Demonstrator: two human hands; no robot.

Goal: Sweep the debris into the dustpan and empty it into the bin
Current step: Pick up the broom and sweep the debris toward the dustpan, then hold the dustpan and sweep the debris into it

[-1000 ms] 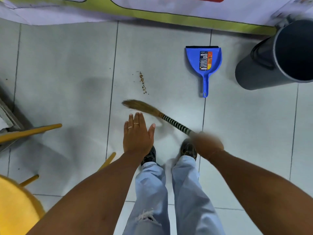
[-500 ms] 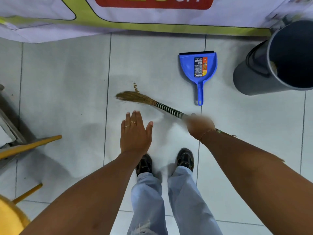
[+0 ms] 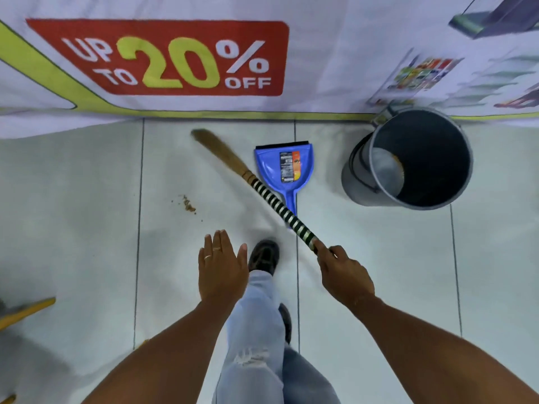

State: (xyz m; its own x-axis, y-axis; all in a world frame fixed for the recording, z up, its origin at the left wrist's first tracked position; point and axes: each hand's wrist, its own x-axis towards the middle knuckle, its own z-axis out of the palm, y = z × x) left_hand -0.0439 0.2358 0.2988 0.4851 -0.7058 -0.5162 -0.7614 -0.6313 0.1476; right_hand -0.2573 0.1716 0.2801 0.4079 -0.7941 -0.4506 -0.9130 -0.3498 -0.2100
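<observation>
Debris lies left of our blue dustpan; bin stands far right. Our right hand grips the broom, our left hand spread flat, holding nothing.

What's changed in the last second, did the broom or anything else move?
The broom, held in the right hand, swung its head forward, from beside the debris up toward the banner, its handle now crossing the dustpan handle. The person stepped forward. No grip changed: the left hand stays open and empty. Debris, dustpan and bin lie as before.
</observation>
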